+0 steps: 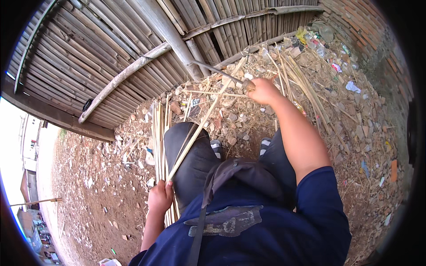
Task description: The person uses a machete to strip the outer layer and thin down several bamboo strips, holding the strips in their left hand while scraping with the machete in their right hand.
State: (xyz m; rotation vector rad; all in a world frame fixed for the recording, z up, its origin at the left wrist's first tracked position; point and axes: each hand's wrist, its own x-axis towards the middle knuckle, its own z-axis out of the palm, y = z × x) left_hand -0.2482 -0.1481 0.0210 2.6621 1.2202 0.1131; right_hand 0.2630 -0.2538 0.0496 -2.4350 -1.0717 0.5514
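Observation:
My left hand (160, 196), beside my left thigh, is closed on the lower end of a long pale bamboo strip (200, 126). The strip slants up and away across my left knee. A bundle of similar strips (158, 137) lies along the outside of that leg, partly under my left hand and forearm. My right hand (265, 92) is stretched out in front, wrapped round the handle of a long, narrow-bladed knife (218, 71). Its dark blade points up and left over the strip's far part, with a bent tip. Whether blade and strip touch, I cannot tell.
A bamboo-slat wall (111, 48) with round poles stands ahead and left; a brick wall (359, 22) is at the far right. More split strips (308, 91) lie right of my right hand. Stones and litter (315, 44) cover the dirt ground.

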